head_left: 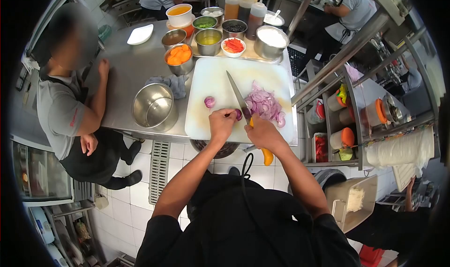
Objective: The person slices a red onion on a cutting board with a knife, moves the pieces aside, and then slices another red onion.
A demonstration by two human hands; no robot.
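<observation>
My right hand [260, 132] is closed around the yellow handle of a kitchen knife [236, 90], whose long blade points away over the white cutting board [201, 79]. Against the blade's left side, my left hand [222, 125] pinches a small piece of red onion [238, 114] on the board. A heap of sliced red onion [263, 103] lies right of the blade. Another onion piece [209, 101] sits alone to the left, above my left hand.
Left of the board stand a steel pot [153, 107] and a grey cloth [172, 85]. Behind it are carrots in a steel container [179, 56], red strips in a bowl [233, 47] and sauce bottles [255, 19]. A person [70, 107] stands at left; a shelf rack [354, 122] is at right.
</observation>
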